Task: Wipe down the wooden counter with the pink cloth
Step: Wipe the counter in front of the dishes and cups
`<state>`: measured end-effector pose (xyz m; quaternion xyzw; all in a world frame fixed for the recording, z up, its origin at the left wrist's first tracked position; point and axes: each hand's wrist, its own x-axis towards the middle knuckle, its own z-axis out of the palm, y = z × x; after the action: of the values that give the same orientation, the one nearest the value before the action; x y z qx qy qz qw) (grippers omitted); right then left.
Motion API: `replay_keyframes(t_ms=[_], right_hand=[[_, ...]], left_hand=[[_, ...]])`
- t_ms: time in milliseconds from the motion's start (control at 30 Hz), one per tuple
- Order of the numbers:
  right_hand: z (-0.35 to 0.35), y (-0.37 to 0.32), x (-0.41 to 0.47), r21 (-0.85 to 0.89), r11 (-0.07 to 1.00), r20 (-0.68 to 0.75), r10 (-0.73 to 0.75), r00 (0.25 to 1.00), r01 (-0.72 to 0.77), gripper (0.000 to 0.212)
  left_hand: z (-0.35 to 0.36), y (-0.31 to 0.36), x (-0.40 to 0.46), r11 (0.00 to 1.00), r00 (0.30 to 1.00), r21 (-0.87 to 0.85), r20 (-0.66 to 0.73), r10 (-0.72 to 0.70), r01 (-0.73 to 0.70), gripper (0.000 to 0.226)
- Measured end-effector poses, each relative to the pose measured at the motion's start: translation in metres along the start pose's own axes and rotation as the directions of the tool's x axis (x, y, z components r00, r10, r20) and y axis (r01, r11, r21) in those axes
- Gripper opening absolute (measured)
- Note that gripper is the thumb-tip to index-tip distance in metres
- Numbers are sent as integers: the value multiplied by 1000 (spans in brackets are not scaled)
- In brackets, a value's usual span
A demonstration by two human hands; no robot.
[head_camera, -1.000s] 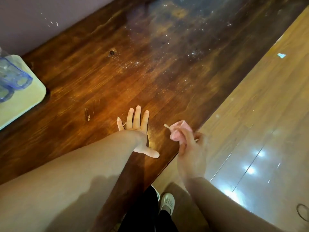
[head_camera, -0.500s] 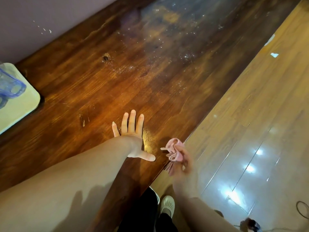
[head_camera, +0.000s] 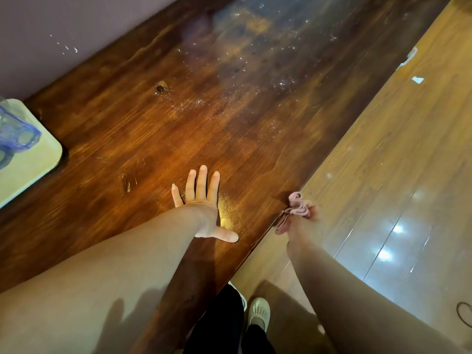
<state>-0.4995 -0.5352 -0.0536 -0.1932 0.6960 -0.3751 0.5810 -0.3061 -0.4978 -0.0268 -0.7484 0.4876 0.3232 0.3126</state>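
Observation:
The dark wooden counter (head_camera: pixel 194 116) runs diagonally from lower left to upper right, with wet speckles and droplets on its far part. My left hand (head_camera: pixel 204 203) lies flat on it near the front edge, fingers straight and spread, thumb out to the right. My right hand (head_camera: pixel 305 226) is blurred, just off the counter's front edge, and grips the bunched pink cloth (head_camera: pixel 296 209). The cloth sits right at the edge, with a fold hanging down below it.
A pale green tray (head_camera: pixel 38 159) holding clear blue glasses (head_camera: pixel 15 134) stands on the counter at far left. A purple wall borders the counter's back. The shiny wooden floor (head_camera: pixel 383 175) lies to the right, with my white shoes (head_camera: pixel 259 312) below.
My right hand has carried the pink cloth down and to the right, from above the counter's front to just at its edge. My left hand has stayed flat on the wood.

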Motion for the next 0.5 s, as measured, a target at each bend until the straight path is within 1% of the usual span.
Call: replay_keyframes(t_ms=[67,167,233,267,300,367,400,500], right_hand=[[2,8,-6,-20,1000,20,10,1000,-9,34],[-7,33,-25,-87,994,90,75,993,-67,35],[-7,28,-13,-91,991,63,103,993,-97,28],[-4,19,1,-63,994,25,86,996,-85,22],[1,6,16,-22,998,-21,62,998,-63,22],[9,-14,38,-26,1000,-87,-13,996,11,32],[13,-15,39,-48,997,-84,-68,994,64,35],[11,6,6,-103,955,-8,-280,960,278,29]], left_hand=[[0,-1,1,1000,1000,2,-1,2,-2,151],[0,0,2,1000,1000,1,-1,-4,4,151],[0,1,2,1000,1000,-1,1,-8,8,152],[0,1,2,1000,1000,1,4,-10,10,152],[0,1,2,1000,1000,1,9,-13,13,152],[1,1,4,1000,1000,-13,10,-13,13,154],[2,1,4,1000,1000,-20,8,-12,12,154],[1,0,4,999,1000,-31,12,-5,5,153]])
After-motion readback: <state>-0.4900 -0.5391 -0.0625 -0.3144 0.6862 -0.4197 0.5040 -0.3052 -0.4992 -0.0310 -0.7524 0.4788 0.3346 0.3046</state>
